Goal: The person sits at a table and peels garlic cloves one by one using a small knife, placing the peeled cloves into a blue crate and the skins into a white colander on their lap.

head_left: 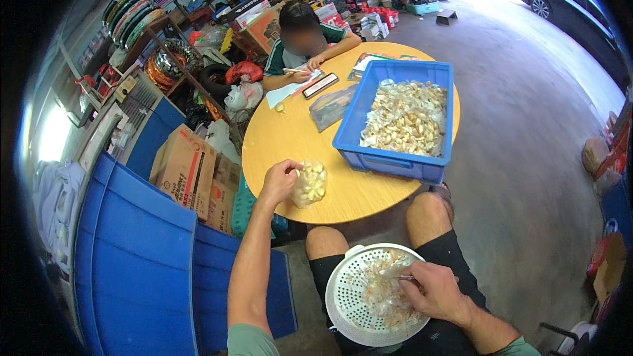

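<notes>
My left hand (281,178) is over the table, its fingers closed at the left rim of a clear plastic container or bag (310,192) of peeled garlic cloves. What those fingers hold, if anything, is hidden. On my lap rests a white perforated colander (344,293) with papery garlic skins (384,290) in it. Above the skins, my right hand (435,292) grips a small knife (403,277), its thin metal blade pointing left. Unpeeled garlic cloves (405,118) lie heaped in a blue plastic crate (395,165) at the table's right side.
Across the round wooden table (277,142), a person (300,43) writes on paper beside a phone (321,86) and a grey pouch (331,107). Cardboard boxes (184,165) and large blue bins (142,250) stand at the left. A dark car (573,13) is outside, far right.
</notes>
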Action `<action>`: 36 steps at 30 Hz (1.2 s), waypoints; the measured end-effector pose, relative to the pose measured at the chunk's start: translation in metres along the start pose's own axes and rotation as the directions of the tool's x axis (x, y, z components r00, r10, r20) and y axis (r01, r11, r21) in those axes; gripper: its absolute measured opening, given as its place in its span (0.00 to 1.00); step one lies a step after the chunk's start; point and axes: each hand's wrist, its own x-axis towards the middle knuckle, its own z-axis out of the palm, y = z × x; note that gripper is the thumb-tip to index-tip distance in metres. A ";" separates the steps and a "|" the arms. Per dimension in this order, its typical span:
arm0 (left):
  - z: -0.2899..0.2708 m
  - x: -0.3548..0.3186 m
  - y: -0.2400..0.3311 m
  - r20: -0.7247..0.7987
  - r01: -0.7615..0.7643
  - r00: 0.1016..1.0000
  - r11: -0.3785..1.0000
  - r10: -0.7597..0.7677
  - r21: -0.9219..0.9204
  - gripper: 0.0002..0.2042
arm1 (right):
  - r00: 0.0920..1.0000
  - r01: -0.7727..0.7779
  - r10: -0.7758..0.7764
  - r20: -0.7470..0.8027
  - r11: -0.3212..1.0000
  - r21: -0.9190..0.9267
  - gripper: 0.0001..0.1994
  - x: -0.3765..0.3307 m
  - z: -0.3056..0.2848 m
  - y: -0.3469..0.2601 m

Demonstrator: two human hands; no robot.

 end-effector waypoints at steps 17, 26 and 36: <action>-0.018 0.016 -0.023 0.152 0.003 0.988 0.995 -0.019 0.104 0.17 | 0.999 -0.039 0.038 0.030 0.999 0.022 0.06 0.023 0.004 0.015; -0.020 0.009 0.003 -0.158 -0.248 0.950 0.958 0.269 0.142 0.22 | 0.998 -0.034 0.034 0.045 0.999 0.003 0.07 0.020 0.002 0.022; 0.033 0.036 0.133 -0.191 -0.434 0.885 0.901 0.426 -0.004 0.11 | 0.998 0.002 -0.005 0.069 0.999 0.035 0.08 0.020 -0.003 0.016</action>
